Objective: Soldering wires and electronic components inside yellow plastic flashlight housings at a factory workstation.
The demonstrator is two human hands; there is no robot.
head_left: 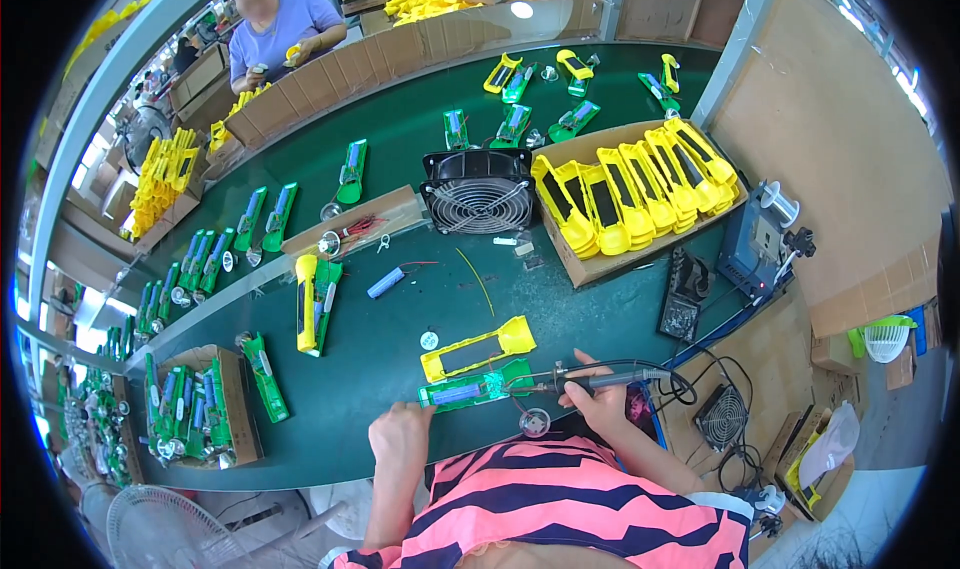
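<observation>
My left hand [400,437] is closed on the left end of a green plastic lamp housing [516,371] lying on the bench. A blue cylindrical battery [458,393] sits inside it. In my right hand [598,405] is a soldering iron [612,378], its tip pointing left over the housing's right part; whether it touches cannot be told. A round clear lamp reflector [535,423] lies just below the housing, near the bench's front edge. Right above the housing rests a yellow cover [512,337] with a dark panel.
A carton of yellow covers [575,264] stands back right, beside a black fan [480,204]. Farther right are a black iron stand [683,304] and a blue soldering station [755,254]. Green housings fill a carton [240,409] at left; others line the green belt [400,119]. Another person [285,29] sits beyond.
</observation>
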